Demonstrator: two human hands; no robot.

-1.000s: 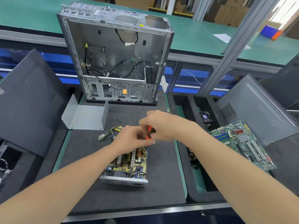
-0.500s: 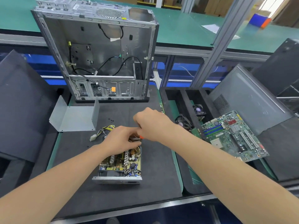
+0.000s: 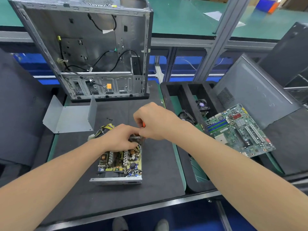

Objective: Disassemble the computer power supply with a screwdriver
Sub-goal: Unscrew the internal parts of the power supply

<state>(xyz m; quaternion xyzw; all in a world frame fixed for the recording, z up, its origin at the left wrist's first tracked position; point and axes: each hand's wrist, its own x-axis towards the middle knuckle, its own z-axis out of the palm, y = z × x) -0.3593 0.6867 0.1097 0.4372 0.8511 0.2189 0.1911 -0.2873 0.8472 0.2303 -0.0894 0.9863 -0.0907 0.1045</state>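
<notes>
The opened power supply (image 3: 119,165) lies on the black mat (image 3: 158,172) with its yellow circuit board, capacitors and coils exposed. My left hand (image 3: 119,138) grips its far end, fingers curled over the parts there. My right hand (image 3: 154,121) is wrapped round an orange-handled screwdriver (image 3: 143,125), whose tip points down at the supply's far right corner, hidden behind my fingers. A yellow and black cable bundle (image 3: 104,130) with a white plug trails out to the left.
The supply's bent grey metal cover (image 3: 70,119) lies at the left. An empty computer case (image 3: 93,52) stands behind. A green motherboard (image 3: 238,130) and fans (image 3: 202,105) lie in black trays at the right, beside dark side panels (image 3: 255,90). Small screws (image 3: 109,119) dot the mat.
My hands stay together on the supply's far end; the right hand has turned slightly on the screwdriver. The camera has tilted, so the scene has shifted left in the view.
</notes>
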